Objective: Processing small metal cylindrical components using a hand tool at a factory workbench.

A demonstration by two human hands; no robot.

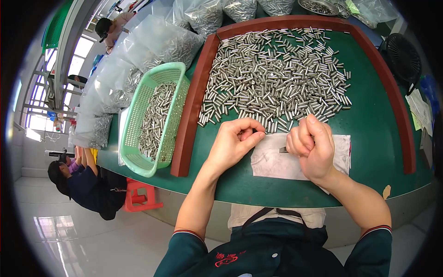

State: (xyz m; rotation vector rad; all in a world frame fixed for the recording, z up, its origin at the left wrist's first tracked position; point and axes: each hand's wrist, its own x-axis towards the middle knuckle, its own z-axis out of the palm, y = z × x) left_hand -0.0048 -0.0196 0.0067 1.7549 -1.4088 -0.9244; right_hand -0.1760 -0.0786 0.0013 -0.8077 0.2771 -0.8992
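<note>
Left hand (234,141) curled nearly shut, perhaps pinching one short silver metal pin (249,130). Right hand (311,145) fisted over white cloth (272,161), contents unclear. Heaped pins (277,74) at twelve o'clock.

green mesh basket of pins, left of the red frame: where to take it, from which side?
Probably best taken by the rim of the green basket, both long sides, coming from above. The rim is a solid flared band; the walls are open mesh and slope inward, a poorer grip. The metal pins inside weigh it down, so two hands. The red frame crowds its right side and the plastic bags its left.
</note>
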